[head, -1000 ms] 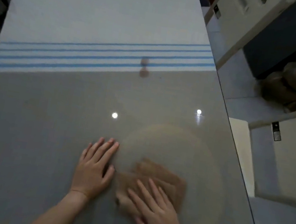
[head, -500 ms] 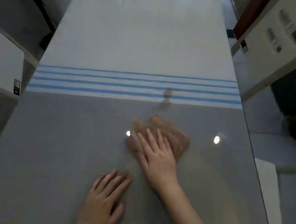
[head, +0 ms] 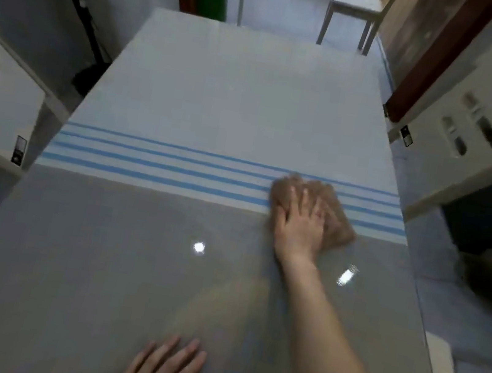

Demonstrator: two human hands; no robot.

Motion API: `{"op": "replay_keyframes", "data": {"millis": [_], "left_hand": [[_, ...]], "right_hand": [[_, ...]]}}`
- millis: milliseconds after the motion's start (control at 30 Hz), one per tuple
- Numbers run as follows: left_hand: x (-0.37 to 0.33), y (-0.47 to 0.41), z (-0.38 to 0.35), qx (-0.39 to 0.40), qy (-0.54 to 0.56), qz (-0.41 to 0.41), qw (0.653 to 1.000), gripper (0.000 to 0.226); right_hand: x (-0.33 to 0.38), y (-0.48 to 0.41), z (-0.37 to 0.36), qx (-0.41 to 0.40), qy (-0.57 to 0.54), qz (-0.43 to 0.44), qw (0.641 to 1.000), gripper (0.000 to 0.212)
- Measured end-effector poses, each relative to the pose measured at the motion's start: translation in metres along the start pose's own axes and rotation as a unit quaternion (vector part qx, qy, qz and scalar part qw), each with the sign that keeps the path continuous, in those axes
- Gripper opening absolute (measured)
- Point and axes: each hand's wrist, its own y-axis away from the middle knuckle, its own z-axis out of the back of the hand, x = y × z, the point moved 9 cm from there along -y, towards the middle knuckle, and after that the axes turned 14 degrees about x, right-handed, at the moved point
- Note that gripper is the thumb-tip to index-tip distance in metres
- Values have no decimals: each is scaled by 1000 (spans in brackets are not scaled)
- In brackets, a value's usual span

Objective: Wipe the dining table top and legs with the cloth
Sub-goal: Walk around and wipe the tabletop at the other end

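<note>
My right hand lies flat, fingers spread, pressing the brown cloth on the table top, far right, over the blue stripes. My left hand is open, near edge. Unwiped top lies left of cloth.

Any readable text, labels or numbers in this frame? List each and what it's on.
None can be read.
Small dark tag on the left white box: too small and blurred.
Small dark tag on the right white box: too blurred.
Table, brown cloth, chair: no text visible.
</note>
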Motion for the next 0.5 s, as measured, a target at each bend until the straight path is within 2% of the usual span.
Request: {"op": "replay_keyframes", "data": {"millis": [67, 133, 200, 267, 333, 367, 433, 500], "left_hand": [[1, 0, 1, -10, -14, 10, 1000, 47], [-2, 2, -8, 2, -42, 2, 999, 46], [-1, 5, -22, 38, -69, 2, 997, 49], [1, 6, -26, 43, -54, 5, 998, 50], [-1, 5, -19, 22, -55, 22, 998, 48], [-5, 2, -10, 4, -51, 16, 999, 47], [-7, 3, -8, 18, -14, 12, 1000, 46], [-5, -2, -6, 37, 22, 5, 999, 43]], "right_hand": [[89, 19, -27, -24, 15, 112, 993, 60], [146, 83, -59, 0, 46, 267, 963, 55], [141, 154, -81, 61, 87, 392, 914, 52], [84, 183, -69, 84, 95, 420, 898, 50], [3, 163, -40, 56, 100, 357, 927, 50], [-39, 141, -23, 47, 100, 294, 949, 51], [-106, 86, 9, 22, 62, 141, 988, 57], [-126, 33, 31, -28, 23, 11, 999, 66]]}}
